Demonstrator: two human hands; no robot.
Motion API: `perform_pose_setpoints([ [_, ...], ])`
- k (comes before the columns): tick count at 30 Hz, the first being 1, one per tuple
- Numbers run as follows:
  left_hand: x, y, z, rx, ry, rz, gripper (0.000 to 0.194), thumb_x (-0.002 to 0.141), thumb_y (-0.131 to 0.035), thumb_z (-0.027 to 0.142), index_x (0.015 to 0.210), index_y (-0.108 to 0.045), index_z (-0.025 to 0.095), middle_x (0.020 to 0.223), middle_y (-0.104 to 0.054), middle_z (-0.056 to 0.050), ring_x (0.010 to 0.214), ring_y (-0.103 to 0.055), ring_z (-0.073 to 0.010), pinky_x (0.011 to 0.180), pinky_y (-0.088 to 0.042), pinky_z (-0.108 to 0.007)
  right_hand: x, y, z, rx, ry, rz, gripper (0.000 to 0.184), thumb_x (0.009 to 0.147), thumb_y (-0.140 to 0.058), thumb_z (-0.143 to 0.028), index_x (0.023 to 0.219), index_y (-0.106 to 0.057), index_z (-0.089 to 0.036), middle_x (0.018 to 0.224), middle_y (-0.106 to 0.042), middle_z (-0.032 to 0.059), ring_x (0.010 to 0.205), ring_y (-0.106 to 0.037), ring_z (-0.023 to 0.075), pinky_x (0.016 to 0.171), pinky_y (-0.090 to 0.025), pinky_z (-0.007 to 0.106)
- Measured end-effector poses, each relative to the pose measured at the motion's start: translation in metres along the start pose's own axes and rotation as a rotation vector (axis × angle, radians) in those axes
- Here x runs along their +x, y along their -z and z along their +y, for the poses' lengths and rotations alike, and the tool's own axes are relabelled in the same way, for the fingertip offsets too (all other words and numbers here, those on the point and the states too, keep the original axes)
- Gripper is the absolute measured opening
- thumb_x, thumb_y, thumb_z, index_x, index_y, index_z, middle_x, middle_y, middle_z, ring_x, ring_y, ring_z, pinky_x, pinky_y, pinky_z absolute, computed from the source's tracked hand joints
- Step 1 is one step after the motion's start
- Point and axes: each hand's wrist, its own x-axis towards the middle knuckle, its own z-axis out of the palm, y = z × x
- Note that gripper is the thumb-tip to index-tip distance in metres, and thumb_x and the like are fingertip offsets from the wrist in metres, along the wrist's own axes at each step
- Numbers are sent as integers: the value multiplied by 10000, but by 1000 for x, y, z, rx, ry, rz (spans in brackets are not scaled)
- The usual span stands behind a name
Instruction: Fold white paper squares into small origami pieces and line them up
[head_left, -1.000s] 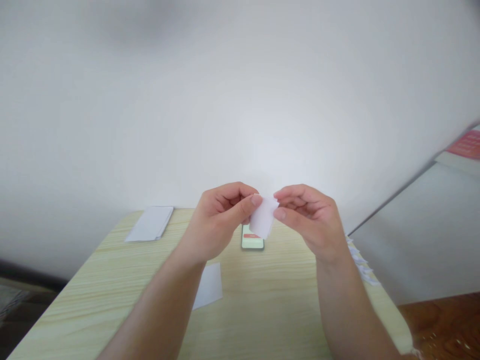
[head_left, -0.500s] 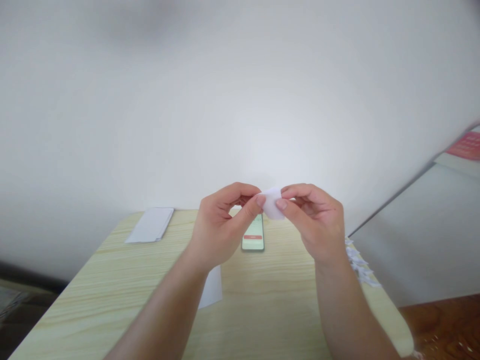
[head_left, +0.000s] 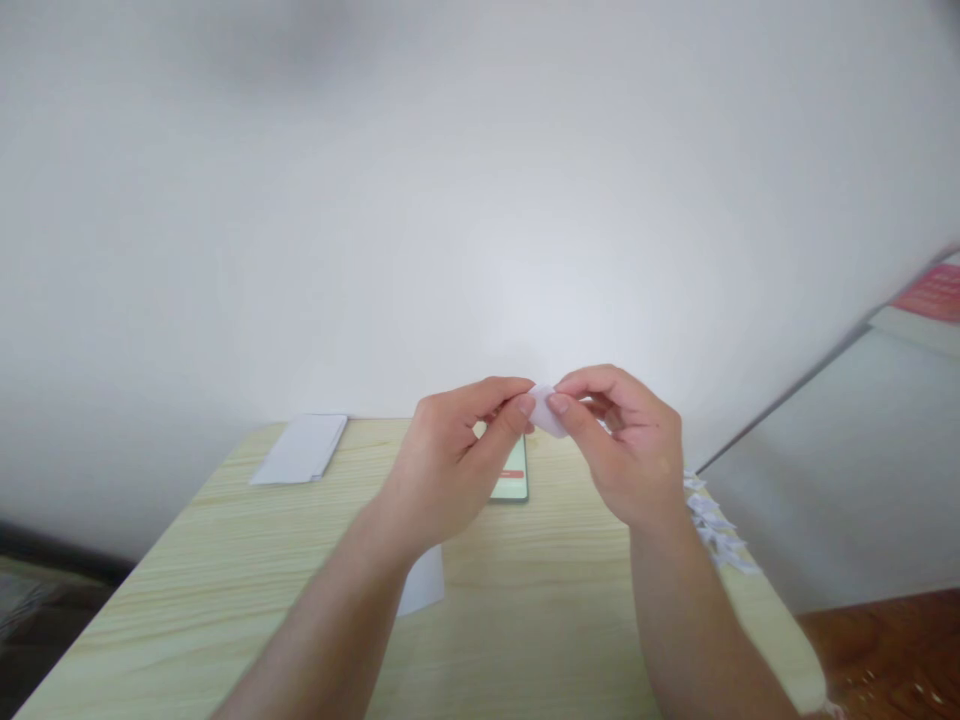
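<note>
A small piece of white paper [head_left: 547,414] is held up above the table between my two hands. My left hand [head_left: 469,455] pinches its left side between thumb and forefinger. On the other side, my right hand [head_left: 622,440] grips it the same way, thumb in front. The fingertips cover much of the paper, so its folds cannot be made out. Below and behind my left hand lies a phone [head_left: 513,485] with a lit greenish screen, partly hidden. A white sheet [head_left: 425,583] shows on the table beside my left forearm.
A stack of white paper [head_left: 301,449] lies at the back left of the pale wooden table [head_left: 187,590]. Several folded white paper pieces [head_left: 716,530] line the right edge. A white wall [head_left: 480,200] rises behind the table.
My left hand has moved slightly to the right, closer to my right hand. Less of the paper shows between the fingers, and more of the phone is covered.
</note>
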Motion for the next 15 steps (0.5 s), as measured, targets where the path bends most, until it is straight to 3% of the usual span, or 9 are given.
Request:
perform_pose_setpoints([
  [7,4,9,-2,-198,101,-74,230,1012,-595,363,904,-706,194,774,-715,5,757,-691,-140,700,-554,-246,-1,8,-2,-24,23,-134,44,963,-676,-210,942,-690,-247,915,-686,-8,835,-645,159,775,-544,321],
  [15,4,15,-1,-130,108,-148,188,994,-589,258,859,-702,191,723,-711,9,704,-664,-126,649,-514,-236,-2,13,-6,-54,56,-246,64,977,-646,-186,954,-668,-242,932,-677,-11,852,-642,157,808,-518,335],
])
